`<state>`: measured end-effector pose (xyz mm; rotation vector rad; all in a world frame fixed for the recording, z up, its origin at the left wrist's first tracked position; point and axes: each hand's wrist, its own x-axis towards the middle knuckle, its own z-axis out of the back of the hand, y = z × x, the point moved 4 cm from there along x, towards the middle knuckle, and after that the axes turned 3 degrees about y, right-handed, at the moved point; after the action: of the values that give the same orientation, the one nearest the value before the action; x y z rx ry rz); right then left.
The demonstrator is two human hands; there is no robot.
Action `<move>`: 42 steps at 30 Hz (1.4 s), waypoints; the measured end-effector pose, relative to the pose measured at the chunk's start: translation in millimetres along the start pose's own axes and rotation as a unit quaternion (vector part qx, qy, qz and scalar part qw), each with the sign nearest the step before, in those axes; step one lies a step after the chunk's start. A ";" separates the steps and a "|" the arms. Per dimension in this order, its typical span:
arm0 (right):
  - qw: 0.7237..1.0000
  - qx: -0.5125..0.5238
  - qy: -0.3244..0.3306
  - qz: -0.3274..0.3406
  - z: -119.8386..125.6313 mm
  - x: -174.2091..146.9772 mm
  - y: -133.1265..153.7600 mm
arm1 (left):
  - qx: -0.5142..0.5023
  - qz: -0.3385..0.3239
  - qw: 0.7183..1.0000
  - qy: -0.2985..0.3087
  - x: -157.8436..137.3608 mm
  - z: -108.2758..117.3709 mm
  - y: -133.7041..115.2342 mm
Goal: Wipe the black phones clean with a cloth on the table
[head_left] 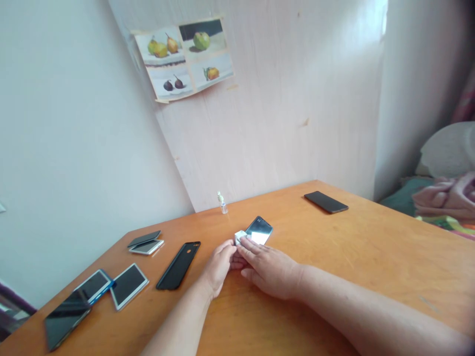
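My left hand [219, 264] is closed, its thumb against a small white folded tissue or cloth [240, 235]. Stretched over the same white piece are the fingers of my right hand [270, 266], pressing it against the left. A dark, glossy phone [260, 226] lies just beyond my right fingertips, its near end hidden by them and a bright reflection on its surface. To the left of my left hand rests an empty black phone case [178, 265]. A small clear spray bottle [222, 203] stands upright past the hands near the wall.
On the left of the wooden table [371, 277] are a white-framed phone [129, 286], a blue-edged phone [93, 286], a large dark device [68, 319] and a stacked pair of devices [146, 243]. Another black phone [325, 201] lies far right. A fruit poster [185, 59] hangs on the wall.
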<state>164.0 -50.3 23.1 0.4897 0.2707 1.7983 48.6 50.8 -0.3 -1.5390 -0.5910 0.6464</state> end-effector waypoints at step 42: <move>0.999 -0.002 -0.007 -0.032 5.0 6.8 -31.7 | 0.055 0.017 0.998 -0.030 0.3 3.0 -0.3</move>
<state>192.2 -35.2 15.3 0.4867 0.2702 1.7324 46.7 53.1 -0.1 -1.4335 -0.5658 0.7416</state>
